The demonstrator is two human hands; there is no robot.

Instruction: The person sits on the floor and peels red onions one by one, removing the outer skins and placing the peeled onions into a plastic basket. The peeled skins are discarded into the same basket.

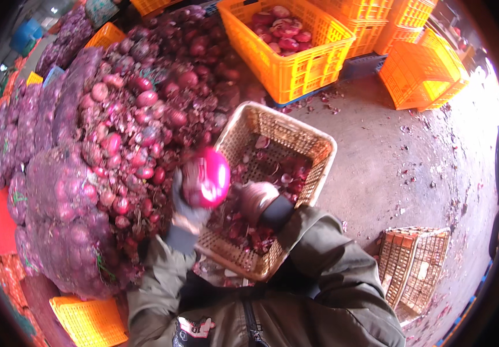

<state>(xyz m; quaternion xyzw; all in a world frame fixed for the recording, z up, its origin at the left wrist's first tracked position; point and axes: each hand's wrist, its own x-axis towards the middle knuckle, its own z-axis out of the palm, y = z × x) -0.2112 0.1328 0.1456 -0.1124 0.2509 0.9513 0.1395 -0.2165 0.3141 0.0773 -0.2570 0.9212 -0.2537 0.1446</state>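
Note:
A large glossy red onion [207, 178] is held in my left hand [182, 197], whose fingers curl around its left and lower side. Just right of it, my right hand [256, 199] is blurred above a beige plastic basket [327, 149]; its fingers are partly hidden, and whether it grips anything is unclear. Loose skins and some red onions lie in that basket. To the left spreads a big heap of red onions [145, 126] mixed with dry skins.
An orange crate [318, 71] holding peeled red onions stands beyond the basket. Purple mesh sacks [63, 225] line the left. A tipped orange crate [422, 76] is at the upper right, another beige basket [414, 264] at the lower right. Skins litter the concrete floor [362, 165].

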